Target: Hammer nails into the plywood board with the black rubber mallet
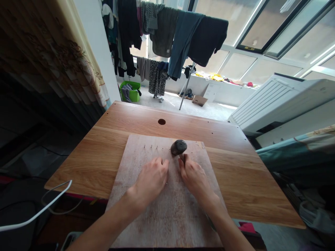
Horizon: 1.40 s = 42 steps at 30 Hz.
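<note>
My right hand is wrapped round the short visible part of a handle, holding a hammer with a dark, rounded head. The hammer head is over the far part of a worn, whitish wooden board. To its left, my left hand is closed, knuckles up, low over the board; what its fingers hold, if anything, is hidden. Several thin nails stand up in a row near the board's far edge, among them a nail left of the hammer. Small dark dots continue that row to the right.
Beneath the board is a wood-grain table with a round hole near its far edge. A white cable curves in at the left. Beyond the table are a clothes rack with hanging laundry and a green basket.
</note>
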Tool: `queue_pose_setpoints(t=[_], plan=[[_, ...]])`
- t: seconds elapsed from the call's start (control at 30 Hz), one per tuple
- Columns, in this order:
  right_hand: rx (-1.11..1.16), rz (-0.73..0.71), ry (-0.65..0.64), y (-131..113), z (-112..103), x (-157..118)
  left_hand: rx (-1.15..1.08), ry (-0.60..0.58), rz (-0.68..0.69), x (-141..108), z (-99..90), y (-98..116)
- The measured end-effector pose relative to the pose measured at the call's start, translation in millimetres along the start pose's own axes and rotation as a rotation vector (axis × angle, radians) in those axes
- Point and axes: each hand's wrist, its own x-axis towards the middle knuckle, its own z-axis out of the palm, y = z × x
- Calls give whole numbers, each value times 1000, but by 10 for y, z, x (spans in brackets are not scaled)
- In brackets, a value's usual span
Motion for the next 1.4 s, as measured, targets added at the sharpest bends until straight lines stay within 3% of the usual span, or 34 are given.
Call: queue_pose_setpoints(t=[0.2,0.3,0.53,0.73,0.83,1.03,1.4], plan=[[2,-9,5,-11,-12,13,130,-169,0,51,-179,122],[5,9,15,-15,-11,15,138,-171,33,80,-171,116],[25,2,11,11,10,19,0,57,96,143,-89,-108],[36,16,6,22,17,35,-331,458,159,403,-92,-369],[41,19,4,13,13,42,-375,597,154,554,-32,-503],[59,29,-10,6,-17,31,-242,613,128,608,118,-651],[94,14,-13,30,-11,33,-226,691,173,632,158,-715]])
